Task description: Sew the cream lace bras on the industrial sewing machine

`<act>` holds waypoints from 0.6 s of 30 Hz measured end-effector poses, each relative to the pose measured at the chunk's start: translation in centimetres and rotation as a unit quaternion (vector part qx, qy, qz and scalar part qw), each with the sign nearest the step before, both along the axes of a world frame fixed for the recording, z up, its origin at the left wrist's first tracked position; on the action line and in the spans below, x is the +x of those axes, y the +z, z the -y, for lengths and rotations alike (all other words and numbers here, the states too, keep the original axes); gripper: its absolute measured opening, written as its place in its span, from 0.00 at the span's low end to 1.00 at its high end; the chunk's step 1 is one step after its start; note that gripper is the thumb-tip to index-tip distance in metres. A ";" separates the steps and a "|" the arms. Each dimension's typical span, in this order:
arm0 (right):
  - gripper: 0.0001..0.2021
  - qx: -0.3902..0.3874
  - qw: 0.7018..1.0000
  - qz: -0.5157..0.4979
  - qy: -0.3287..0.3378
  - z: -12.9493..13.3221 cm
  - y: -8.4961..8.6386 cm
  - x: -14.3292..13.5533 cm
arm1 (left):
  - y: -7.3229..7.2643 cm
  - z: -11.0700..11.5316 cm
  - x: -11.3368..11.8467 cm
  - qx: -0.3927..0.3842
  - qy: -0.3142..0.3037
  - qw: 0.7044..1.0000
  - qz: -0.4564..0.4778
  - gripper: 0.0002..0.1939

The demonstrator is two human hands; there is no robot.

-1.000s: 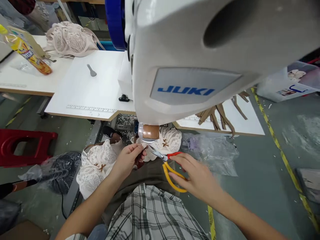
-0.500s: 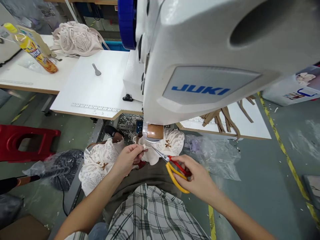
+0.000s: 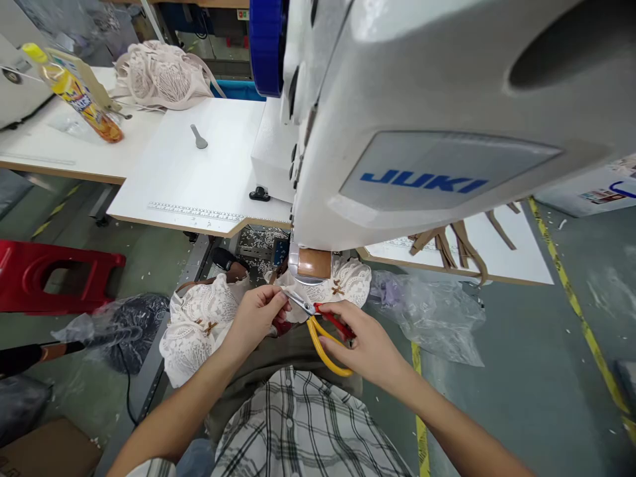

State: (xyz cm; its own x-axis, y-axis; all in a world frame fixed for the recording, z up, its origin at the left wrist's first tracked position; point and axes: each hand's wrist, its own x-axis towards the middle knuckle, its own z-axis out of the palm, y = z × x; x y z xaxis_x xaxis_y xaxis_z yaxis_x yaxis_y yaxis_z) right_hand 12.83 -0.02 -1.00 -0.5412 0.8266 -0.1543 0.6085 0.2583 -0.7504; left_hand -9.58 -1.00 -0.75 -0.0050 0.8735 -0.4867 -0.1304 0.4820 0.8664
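Observation:
In the head view, my right hand grips a pair of scissors with one red and one yellow handle. The blades point left and reach the fingertips of my left hand. That hand is closed in a pinch on the edge of a white lace bra with a small brown bow. The bra hangs under the head of the sewing machine. Left of my left hand lies more white lace bra fabric with another brown bow. The blade tips are partly hidden at my fingers.
A white worktable carries a grey spoon-shaped tool. Behind it are a drink bottle and a heap of beige garments. Brown straps hang over the right table edge, above a clear plastic bag. A red stool stands left.
My right hand and the scissors have moved left, bringing the blades to my left fingertips. The handles are closer together. My left hand keeps its pinch, and the view has shifted slightly.

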 end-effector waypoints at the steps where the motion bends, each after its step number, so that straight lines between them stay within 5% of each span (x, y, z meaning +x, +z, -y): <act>1: 0.19 -0.004 1.000 0.000 0.002 -0.2 0.0 0.0 | 0.0 0.0 -0.1 0.002 -0.002 1.000 -0.008 0.17; 7: 0.16 -0.005 1.000 -0.010 0.008 -0.1 0.3 0.7 | -0.4 0.3 -0.1 0.016 0.000 0.999 -0.045 0.17; 11: 0.14 0.012 1.000 0.012 -0.011 -0.1 0.5 2.6 | -0.9 0.6 0.2 0.011 0.052 0.998 0.023 0.16; 14: 0.15 0.063 0.994 0.079 -0.036 -2.8 0.8 5.1 | -1.0 0.7 0.5 0.009 0.072 0.994 0.084 0.17; 18: 0.18 0.222 0.955 0.177 -0.084 -7.9 1.8 7.3 | -0.5 0.6 0.5 0.009 0.060 0.992 0.109 0.18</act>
